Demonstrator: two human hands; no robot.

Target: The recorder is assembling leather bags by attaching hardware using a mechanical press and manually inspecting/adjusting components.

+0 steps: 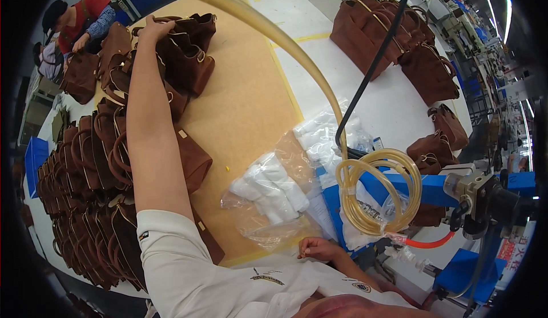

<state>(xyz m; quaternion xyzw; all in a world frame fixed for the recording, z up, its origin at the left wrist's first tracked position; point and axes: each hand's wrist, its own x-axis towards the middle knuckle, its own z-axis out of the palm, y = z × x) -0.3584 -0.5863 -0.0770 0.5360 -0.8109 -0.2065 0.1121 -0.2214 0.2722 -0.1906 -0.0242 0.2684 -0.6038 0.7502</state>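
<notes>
Head view: at far edge of bench [245,84], likely-supple bag [198,31], graspable by handles; curled left hand [155,29], half-closed right hand [318,249], holds unclear.

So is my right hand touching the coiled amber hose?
Apart: the head view shows a plain gap between your right hand and the coiled amber hose, which sits above and rightward.
</notes>
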